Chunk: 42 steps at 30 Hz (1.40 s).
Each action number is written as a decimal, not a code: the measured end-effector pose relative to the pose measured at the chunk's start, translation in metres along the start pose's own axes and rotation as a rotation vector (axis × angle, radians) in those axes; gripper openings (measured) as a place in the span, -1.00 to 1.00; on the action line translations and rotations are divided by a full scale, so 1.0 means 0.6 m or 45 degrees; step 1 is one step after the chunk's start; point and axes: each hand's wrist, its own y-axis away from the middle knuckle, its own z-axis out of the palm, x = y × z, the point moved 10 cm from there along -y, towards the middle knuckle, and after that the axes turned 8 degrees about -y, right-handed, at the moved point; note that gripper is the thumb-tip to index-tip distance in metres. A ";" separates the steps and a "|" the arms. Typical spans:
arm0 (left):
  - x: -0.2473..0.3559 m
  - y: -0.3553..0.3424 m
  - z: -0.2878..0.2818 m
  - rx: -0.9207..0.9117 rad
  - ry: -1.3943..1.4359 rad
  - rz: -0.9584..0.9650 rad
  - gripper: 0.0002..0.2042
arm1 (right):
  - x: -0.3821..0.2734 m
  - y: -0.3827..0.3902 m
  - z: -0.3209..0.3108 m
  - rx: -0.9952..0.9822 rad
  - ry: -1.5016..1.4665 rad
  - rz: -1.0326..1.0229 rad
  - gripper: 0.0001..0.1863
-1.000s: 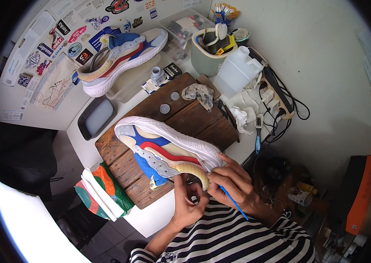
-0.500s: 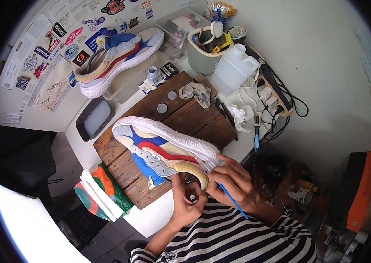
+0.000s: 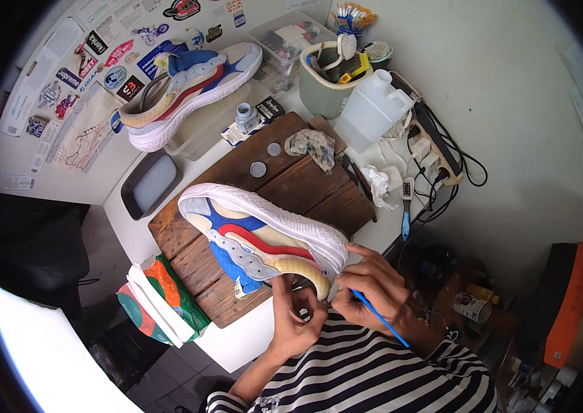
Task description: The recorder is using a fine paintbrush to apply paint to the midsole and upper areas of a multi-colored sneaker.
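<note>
A sneaker (image 3: 264,219) with a white sole and blue, red, cream and pale grey upper parts lies on its side, sole turned away from me. My left hand (image 3: 295,322) pinches the collar edge near the heel, thumb and fingers curled. Between the fingers of my right hand (image 3: 376,289) is a thin paintbrush (image 3: 386,323), its blue handle slanting down to the right. That hand rests against the heel; the brush's tip is hidden by the fingers. On the board beyond lie two small round caps (image 3: 257,169). A small open bottle of greyish paint (image 3: 246,118) stands behind them.
Under the shoe is a dark wooden board (image 3: 202,282). The matching sneaker (image 3: 195,89) sits on a clear plastic box at the back left. A white jug (image 3: 367,113), a grey-green bin (image 3: 326,93) and a power strip (image 3: 436,151) stand right. A tissue pack (image 3: 174,296) lies left.
My right hand has shifted slightly right, and the brush handle's end has moved down and to the right. My left hand keeps its hold on the sneaker. The whole view has shifted a little.
</note>
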 end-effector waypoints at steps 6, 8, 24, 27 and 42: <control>0.005 0.002 -0.005 -0.013 -0.036 -0.038 -0.30 | 0.070 -0.016 -0.037 0.024 -0.552 0.371 -0.90; 0.006 0.005 -0.010 -0.018 -0.050 -0.047 -0.31 | 0.098 -0.017 -0.039 0.030 -0.742 0.405 -0.87; 0.011 0.014 -0.025 -0.007 -0.126 -0.094 -0.36 | 0.091 -0.062 0.038 -0.463 -0.638 0.173 -0.89; 0.019 0.010 -0.024 -0.007 -0.128 -0.084 -0.37 | 0.088 -0.059 0.036 -0.433 -0.595 0.142 -0.88; 0.020 0.001 -0.019 -0.041 -0.110 -0.111 -0.32 | 0.081 -0.061 0.037 -0.445 -0.609 0.099 -0.85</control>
